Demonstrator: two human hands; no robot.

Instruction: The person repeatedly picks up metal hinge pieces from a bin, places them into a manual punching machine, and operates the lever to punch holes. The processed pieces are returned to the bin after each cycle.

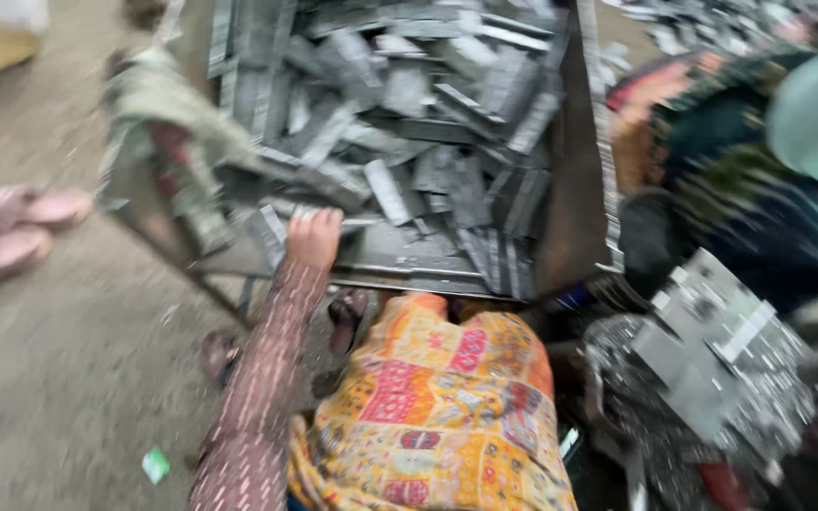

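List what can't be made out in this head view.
- Left hand fingertips: hidden among the grey metal strips, so its grip is unclear.
- Right hand: not in view.
- Strip shapes: smeared by motion blur.
- Metal tray: far end cut off by the top edge.
- Person at right: cut off by the frame edge, blurred.

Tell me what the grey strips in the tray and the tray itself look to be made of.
Grey strips: probably sheet metal, dull grey with pale glints on flat faces and straight cut edges; blur leaves it open. Tray: likely steel, dark and matt, with a thin rigid wall. The left hand rests on the front pieces.
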